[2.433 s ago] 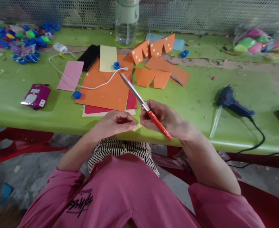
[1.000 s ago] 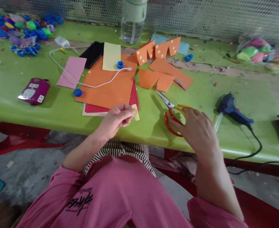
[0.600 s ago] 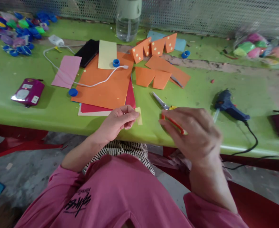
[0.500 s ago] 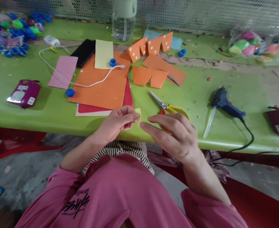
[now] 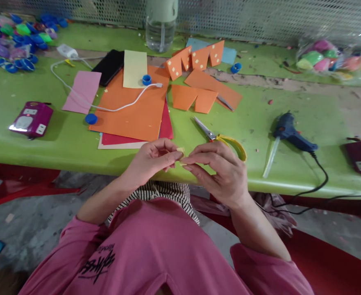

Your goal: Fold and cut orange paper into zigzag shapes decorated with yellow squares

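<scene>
Between my two hands, just over the table's front edge, is a small strip of pale yellow paper [image 5: 181, 151]. My left hand [image 5: 155, 159] pinches it between thumb and fingers. The thumb and forefinger of my right hand [image 5: 220, 169] close on its lower right end. Behind my right hand lie scissors [image 5: 209, 133] with yellow and red handles, partly hidden by the hand. An orange paper sheet [image 5: 131, 119] rests on red and white sheets to the left. Beyond the scissors lies an orange notched paper piece [image 5: 194, 98].
Dotted orange folded papers [image 5: 200, 59] stand farther back by a water bottle [image 5: 161, 28]. A glue gun [image 5: 294, 133] with its cord lies at right. A white cable [image 5: 115, 110] crosses the sheets near a black phone [image 5: 109, 67]. Purple power boxes [image 5: 31, 119] sit at both sides.
My right hand has moved left and closed its fingertips on the yellow paper strip. My left hand keeps its hold, and the strip has tilted slightly.
</scene>
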A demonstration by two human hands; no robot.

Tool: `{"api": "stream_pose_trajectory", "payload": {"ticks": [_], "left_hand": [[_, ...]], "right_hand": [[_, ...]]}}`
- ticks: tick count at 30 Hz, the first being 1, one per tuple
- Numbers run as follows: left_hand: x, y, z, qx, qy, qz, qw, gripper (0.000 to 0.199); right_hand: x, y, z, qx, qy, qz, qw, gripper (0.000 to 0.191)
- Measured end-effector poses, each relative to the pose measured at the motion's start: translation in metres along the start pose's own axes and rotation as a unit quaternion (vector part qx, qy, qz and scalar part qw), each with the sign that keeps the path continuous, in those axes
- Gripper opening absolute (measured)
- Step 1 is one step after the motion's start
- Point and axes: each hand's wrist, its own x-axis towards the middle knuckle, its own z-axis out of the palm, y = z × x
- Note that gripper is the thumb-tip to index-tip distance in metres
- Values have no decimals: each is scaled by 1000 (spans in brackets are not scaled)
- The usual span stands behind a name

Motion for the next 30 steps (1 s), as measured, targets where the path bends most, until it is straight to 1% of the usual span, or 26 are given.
{"api": "stream_pose_trajectory", "payload": {"ticks": [4,9,18,25,30], "left_hand": [[-3,3,0,55,15,20,998,20],[-4,8,0,69,18,30,997,18],[-7,10,-2,134,30,37,990,14],[-6,16,0,134,4,39,990,11],[-8,18,1,160,12,53,986,10]], "right_hand": [[-1,-4,4,25,19,73,997,6],[0,-7,8,30,34,116,992,9],[0,-4,11,35,28,112,993,10],[1,-6,11,41,28,122,991,13],[1,-6,11,40,23,127,991,11]]}}
